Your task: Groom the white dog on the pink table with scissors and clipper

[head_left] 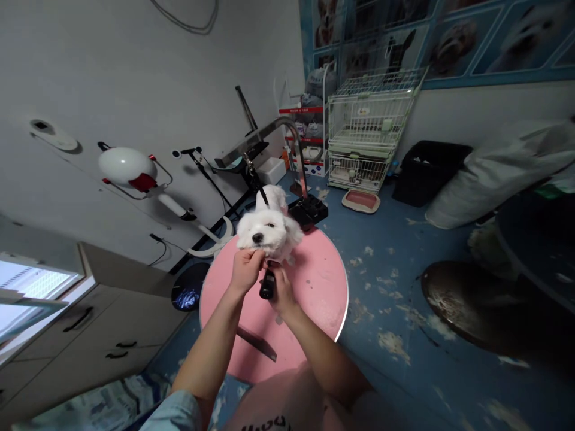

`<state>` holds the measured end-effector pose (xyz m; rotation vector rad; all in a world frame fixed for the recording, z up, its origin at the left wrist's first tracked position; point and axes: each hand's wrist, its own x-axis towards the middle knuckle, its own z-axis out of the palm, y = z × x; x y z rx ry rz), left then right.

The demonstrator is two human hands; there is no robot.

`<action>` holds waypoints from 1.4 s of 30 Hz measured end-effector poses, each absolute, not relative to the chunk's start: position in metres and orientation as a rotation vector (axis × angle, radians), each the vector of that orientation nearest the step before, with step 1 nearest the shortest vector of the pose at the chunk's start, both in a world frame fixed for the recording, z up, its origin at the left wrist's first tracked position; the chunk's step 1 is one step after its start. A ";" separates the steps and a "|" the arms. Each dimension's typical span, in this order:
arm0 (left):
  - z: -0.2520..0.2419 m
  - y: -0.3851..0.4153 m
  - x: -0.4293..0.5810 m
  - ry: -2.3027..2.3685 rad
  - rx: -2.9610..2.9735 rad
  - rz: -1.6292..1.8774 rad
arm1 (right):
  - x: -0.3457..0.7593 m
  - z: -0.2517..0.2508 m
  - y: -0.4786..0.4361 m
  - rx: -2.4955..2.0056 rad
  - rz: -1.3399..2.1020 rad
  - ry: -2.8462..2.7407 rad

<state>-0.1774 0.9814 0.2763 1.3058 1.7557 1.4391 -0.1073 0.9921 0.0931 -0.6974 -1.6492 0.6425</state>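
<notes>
A fluffy white dog is on the round pink grooming table, facing me, with a dark strap running up from its neck to the table's metal arm. My left hand is closed at the dog's chin, its fingers pinching the fur under the mouth. In my right hand is a black hair clipper, held just below the chin; its front end is hidden by the hands and fur. Near my left forearm a flat comb lies on the tabletop.
A white stand dryer stands at the left wall, beside drawers. Wire cages, a shelf rack and a black bin are at the back. A brown round tabletop is on the right.
</notes>
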 end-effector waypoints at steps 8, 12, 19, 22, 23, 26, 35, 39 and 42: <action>0.275 0.981 -0.182 1.751 1.306 1.442 | -0.091 0.126 0.994 -0.690 0.587 -1.700; 0.275 0.981 -0.184 1.761 1.283 1.446 | -0.083 0.124 0.994 -0.600 0.572 -1.677; 0.270 0.983 -0.187 1.755 1.292 1.472 | -0.074 0.135 1.001 -0.527 0.494 -1.610; 0.269 0.982 -0.189 1.756 1.305 1.467 | -0.071 0.137 1.000 -0.474 0.478 -1.561; 0.269 0.982 -0.189 1.745 1.309 1.470 | -0.071 0.138 1.000 -0.448 0.463 -1.540; 0.270 0.982 -0.189 1.728 1.312 1.475 | -0.069 0.141 1.004 -0.442 0.451 -1.550; 0.275 0.978 -0.183 1.763 1.282 1.451 | -0.072 0.150 1.010 -0.457 0.417 -1.493; 0.274 0.979 -0.183 1.779 1.298 1.452 | -0.076 0.125 1.011 -0.559 0.466 -1.545; 0.276 0.979 -0.181 1.774 1.307 1.457 | -0.071 0.103 1.011 -0.681 0.613 -1.585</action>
